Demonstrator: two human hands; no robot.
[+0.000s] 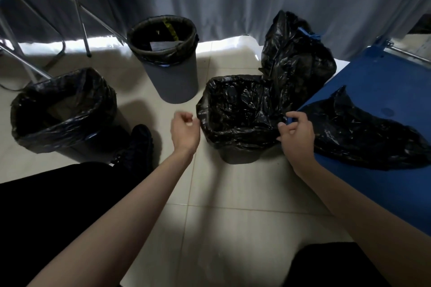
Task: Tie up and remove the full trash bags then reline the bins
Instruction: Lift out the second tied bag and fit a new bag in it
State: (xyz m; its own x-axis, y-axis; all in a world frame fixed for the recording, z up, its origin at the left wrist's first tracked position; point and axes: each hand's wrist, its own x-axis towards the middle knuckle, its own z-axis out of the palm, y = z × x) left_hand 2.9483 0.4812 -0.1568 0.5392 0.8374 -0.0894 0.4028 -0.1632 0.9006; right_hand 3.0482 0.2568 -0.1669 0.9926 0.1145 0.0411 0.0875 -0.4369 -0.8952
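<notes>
Head view: a crouching person works at a small bin (240,158) on the tiled floor (210,193), its fresh black liner (233,109) folded over the rim. Right hand (297,131) pinches the liner's edge at the bin's right rim, fingers curled round the plastic. Left hand (184,129) hovers just off the opposite rim, fingers loosely curled, holding nothing. Beyond the pinch stands a tied full bag (296,53); to its right a loose black bag (363,133) lies on a blue surface (384,72). Farther left of the free hand stand a grey lined bin (172,77) and another lined bin (63,112)
</notes>
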